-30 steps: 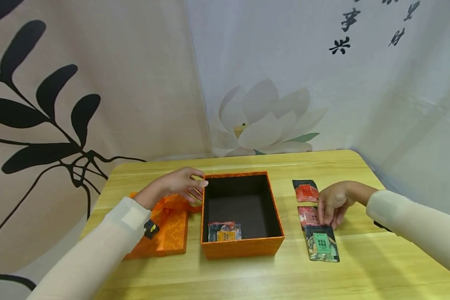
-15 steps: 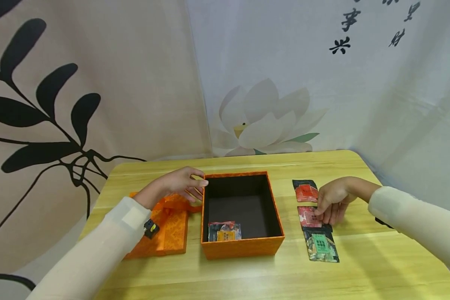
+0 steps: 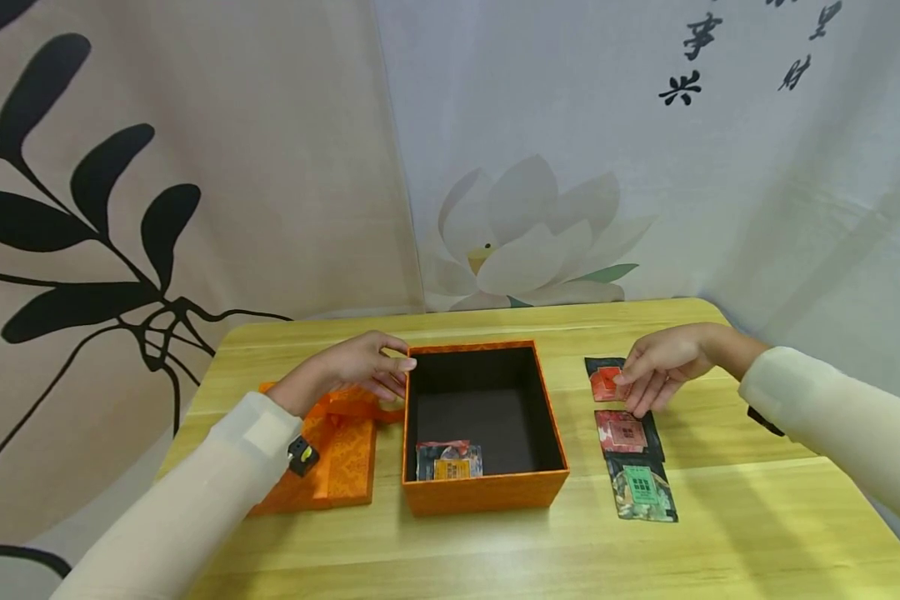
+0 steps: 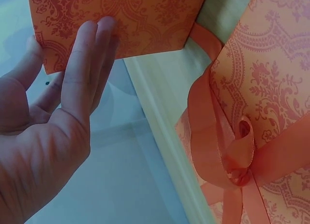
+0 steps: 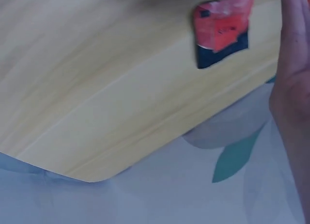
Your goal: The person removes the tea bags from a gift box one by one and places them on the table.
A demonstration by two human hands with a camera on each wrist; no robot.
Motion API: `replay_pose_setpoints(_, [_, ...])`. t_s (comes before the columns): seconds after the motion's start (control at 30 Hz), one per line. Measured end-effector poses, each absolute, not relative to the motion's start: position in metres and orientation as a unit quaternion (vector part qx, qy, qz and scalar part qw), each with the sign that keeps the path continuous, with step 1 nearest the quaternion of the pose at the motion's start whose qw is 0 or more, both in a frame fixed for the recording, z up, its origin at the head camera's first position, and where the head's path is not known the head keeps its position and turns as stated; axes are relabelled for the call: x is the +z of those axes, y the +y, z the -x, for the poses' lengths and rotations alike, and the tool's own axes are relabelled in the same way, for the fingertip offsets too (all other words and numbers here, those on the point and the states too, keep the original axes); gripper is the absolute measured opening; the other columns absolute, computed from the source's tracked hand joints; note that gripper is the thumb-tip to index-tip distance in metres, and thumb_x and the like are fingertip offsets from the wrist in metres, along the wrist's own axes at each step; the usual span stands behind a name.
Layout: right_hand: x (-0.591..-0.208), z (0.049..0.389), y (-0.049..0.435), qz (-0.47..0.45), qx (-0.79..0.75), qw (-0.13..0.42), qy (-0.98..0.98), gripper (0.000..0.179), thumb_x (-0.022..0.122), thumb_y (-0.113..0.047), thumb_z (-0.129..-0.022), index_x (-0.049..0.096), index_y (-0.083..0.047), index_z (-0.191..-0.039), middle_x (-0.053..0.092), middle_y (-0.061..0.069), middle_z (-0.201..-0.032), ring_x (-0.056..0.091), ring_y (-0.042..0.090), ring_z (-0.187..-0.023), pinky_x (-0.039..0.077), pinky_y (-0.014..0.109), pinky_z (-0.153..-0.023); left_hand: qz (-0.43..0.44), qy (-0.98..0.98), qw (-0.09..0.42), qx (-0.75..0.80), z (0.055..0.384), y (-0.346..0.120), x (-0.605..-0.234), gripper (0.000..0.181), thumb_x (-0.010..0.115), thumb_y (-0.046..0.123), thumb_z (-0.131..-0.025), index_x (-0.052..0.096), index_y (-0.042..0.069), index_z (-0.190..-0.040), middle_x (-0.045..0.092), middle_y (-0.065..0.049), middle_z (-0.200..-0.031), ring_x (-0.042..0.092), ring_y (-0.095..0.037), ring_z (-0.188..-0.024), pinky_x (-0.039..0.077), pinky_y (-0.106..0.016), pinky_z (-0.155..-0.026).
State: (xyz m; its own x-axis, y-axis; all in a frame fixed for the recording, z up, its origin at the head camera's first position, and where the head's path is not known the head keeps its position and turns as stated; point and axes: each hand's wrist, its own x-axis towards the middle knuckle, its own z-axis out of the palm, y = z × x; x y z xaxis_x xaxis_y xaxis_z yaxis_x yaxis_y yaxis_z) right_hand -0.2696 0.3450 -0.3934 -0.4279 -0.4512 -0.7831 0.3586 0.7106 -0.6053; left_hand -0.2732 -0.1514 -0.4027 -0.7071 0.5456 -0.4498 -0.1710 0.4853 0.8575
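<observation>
An open orange patterned box (image 3: 487, 496) with a black inside stands mid-table. My left hand (image 3: 363, 367) rests against its left wall near the back corner; in the left wrist view its long fingers (image 4: 80, 64) lie fairly straight along the outside. On the right, three flat packets form a column: red-labelled (image 3: 604, 383), pink-labelled (image 3: 621, 433) and green-labelled (image 3: 642, 493). The pink one's lower edge meets the green one's top. My right hand (image 3: 667, 362) hovers by the red-labelled packet, partly covering it, fingers loosely extended and holding nothing.
Inside the box, at its front left, lie dark packets, the top one with an orange label (image 3: 452, 469). Left of the box is an orange patterned lid (image 3: 348, 467) with an orange ribbon bow (image 4: 237, 156). A printed cloth (image 3: 292, 167) hangs behind the table.
My right hand has left the pink- and green-labelled packets and moved back toward the red-labelled one, its fingers spreading. The left hand has stayed at the box.
</observation>
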Motion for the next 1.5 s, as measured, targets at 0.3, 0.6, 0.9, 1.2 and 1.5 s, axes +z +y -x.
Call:
replay_pose_setpoints(0.3, [-0.373, 0.288, 0.332, 0.072, -0.467, 0.548, 0.691, 0.038, 0.051, -0.018, -0.11, 0.061, 0.01, -0.135, 0.072, 0.023, -0.122, 0.073, 0.029, -0.112, 0.057, 0.043, -0.099, -0.114, 0.775, 0.361, 0.505, 0.274, -0.153, -0.404, 0.068, 0.059, 0.024, -0.107, 0.027, -0.004, -0.16, 0.062, -0.034, -0.128, 0.074, -0.032, -0.1, 0.061, -0.048, -0.091])
replay_pose_setpoints(0.6, [-0.361, 0.297, 0.313, 0.113, -0.52, 0.563, 0.632, 0.039, 0.038, -0.013, -0.113, 0.058, 0.011, -0.137, 0.071, 0.022, -0.126, 0.07, 0.03, -0.117, 0.055, 0.042, -0.102, -0.113, 0.775, 0.357, 0.509, 0.273, -0.155, -0.405, 0.067, 0.06, 0.022, -0.107, 0.028, -0.005, -0.159, 0.063, -0.035, -0.127, 0.075, -0.031, -0.096, 0.061, -0.047, -0.092])
replay_pose_setpoints(0.9, [-0.353, 0.302, 0.277, 0.146, -0.527, 0.56, 0.622, 0.042, 0.035, -0.011, -0.114, 0.048, 0.015, -0.143, 0.069, 0.023, -0.129, 0.069, 0.032, -0.12, 0.05, 0.047, -0.107, -0.107, 0.771, 0.355, 0.518, 0.274, -0.155, -0.405, 0.065, 0.061, 0.02, -0.106, 0.031, -0.007, -0.157, 0.065, -0.035, -0.122, 0.076, -0.027, -0.091, 0.058, -0.05, -0.094])
replay_pose_setpoints(1.2, [-0.355, 0.303, 0.242, 0.16, -0.528, 0.571, 0.608, 0.044, 0.034, -0.013, -0.114, 0.045, 0.017, -0.144, 0.069, 0.023, -0.13, 0.067, 0.034, -0.122, 0.047, 0.05, -0.109, -0.11, 0.77, 0.355, 0.519, 0.274, -0.154, -0.405, 0.064, 0.061, 0.02, -0.106, 0.033, -0.007, -0.156, 0.065, -0.034, -0.123, 0.076, -0.03, -0.094, 0.057, -0.051, -0.095])
replay_pose_setpoints(1.5, [-0.36, 0.303, 0.208, 0.153, -0.522, 0.588, 0.599, 0.042, 0.04, -0.016, -0.113, 0.053, 0.014, -0.14, 0.069, 0.025, -0.128, 0.069, 0.034, -0.12, 0.054, 0.045, -0.104, -0.11, 0.771, 0.352, 0.519, 0.274, -0.153, -0.405, 0.064, 0.062, 0.019, -0.105, 0.034, -0.007, -0.156, 0.064, -0.036, -0.124, 0.076, -0.031, -0.095, 0.059, -0.05, -0.094])
